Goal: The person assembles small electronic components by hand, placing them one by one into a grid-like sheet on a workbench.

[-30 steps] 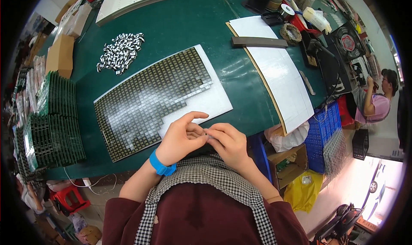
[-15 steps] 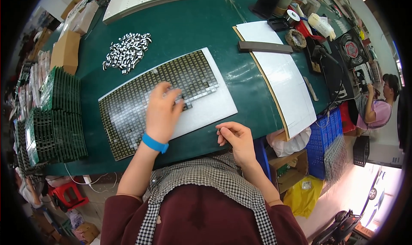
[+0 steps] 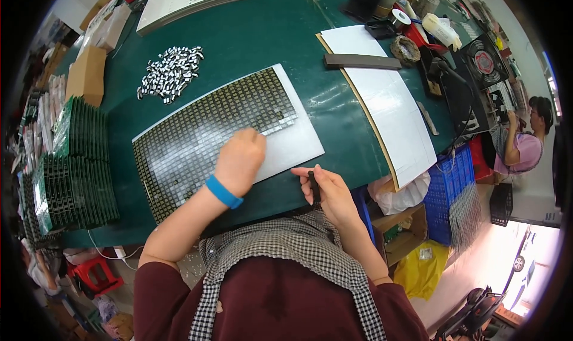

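Note:
A white board [image 3: 292,147] lies tilted on the green table, mostly covered by close rows of small square dark-and-silver pieces [image 3: 197,123]. My left hand [image 3: 240,159], with a blue band at the wrist, rests over the right part of these rows. Its fingers are curled down at the border with the bare white strip, and their tips are hidden. Just off the board's near edge, my right hand [image 3: 333,194] pinches a short dark stick [image 3: 314,187] between thumb and fingers. Beyond the board is a loose pile of small silver-and-black parts [image 3: 170,72].
Stacked green circuit boards [image 3: 77,162] stand at the left. On the right, a dark bar [image 3: 363,61] lies across white sheets [image 3: 391,114]. A fan [image 3: 482,61] and tools crowd the far right. A person [image 3: 519,141] sits beyond them.
My left hand has come down and slightly right, its spread fingers now curled. My right hand has turned, and the dark stick in it now shows clearly.

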The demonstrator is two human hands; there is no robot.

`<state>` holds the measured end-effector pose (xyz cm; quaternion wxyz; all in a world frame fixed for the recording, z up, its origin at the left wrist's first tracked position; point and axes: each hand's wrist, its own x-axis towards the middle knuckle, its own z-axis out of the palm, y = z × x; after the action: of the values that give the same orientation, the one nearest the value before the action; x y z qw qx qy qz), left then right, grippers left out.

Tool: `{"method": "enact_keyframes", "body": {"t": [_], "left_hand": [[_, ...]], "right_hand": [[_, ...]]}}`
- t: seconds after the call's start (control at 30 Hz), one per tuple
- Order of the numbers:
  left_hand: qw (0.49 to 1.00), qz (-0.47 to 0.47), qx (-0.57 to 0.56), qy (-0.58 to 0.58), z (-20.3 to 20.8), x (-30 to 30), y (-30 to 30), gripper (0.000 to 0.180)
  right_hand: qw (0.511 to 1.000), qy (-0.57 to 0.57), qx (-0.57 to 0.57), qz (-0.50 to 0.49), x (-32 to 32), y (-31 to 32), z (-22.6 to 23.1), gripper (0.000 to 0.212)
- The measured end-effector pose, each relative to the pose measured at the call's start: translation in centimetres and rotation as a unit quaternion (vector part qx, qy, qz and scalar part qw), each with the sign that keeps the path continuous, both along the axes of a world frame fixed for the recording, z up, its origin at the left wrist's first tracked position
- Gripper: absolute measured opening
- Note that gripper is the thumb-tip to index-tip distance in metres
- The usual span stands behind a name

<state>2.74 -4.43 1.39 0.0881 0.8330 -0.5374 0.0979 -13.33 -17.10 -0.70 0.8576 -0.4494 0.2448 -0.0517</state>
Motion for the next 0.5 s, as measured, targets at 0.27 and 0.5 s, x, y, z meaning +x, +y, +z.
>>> {"method": "enact_keyframes", "body": {"t": [0.27, 0.5], "left_hand": [[0.409, 0.079, -0.193, 0.889, -0.6, -2.3, 2.5, 0.014], [0.321, 0.053, -0.186, 0.927, -1.4, -3.2, 2.5, 0.016]], "right_hand": [[0.87, -0.051, -0.489, -0.025, 0.3, 1.4, 1.6, 0.023], [0.8, -0.142, -0.576, -0.09, 0.6, 2.3, 0.9, 0.025]]}}
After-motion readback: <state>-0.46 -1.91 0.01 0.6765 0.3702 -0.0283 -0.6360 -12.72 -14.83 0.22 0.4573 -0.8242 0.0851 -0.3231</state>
